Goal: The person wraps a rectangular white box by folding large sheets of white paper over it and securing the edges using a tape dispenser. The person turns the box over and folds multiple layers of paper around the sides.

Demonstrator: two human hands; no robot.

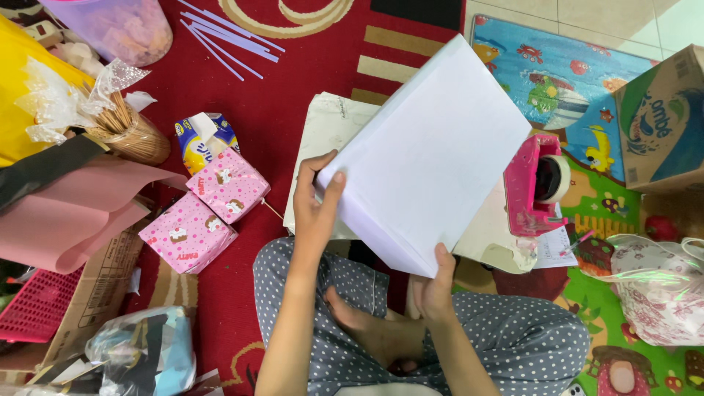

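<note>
White and wide, the sheet of paper (429, 150) you hold tilted above your lap and the red carpet (279, 110) looks light, thin and floppy, likely to sag or crease if pinched hard. Your left hand (315, 205) is closed on its left corner, thumb on top; your right hand (434, 286) pinches the bottom corner. Support opposite edges.

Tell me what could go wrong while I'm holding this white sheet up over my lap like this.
The white sheet is held only at its near corners by the left hand and right hand, so it may sag or crease. Its far edge hangs close to the pink tape dispenser, which it could knock or snag on. The sheet also hides the cream board beneath, so anything lying there goes unseen.
</note>
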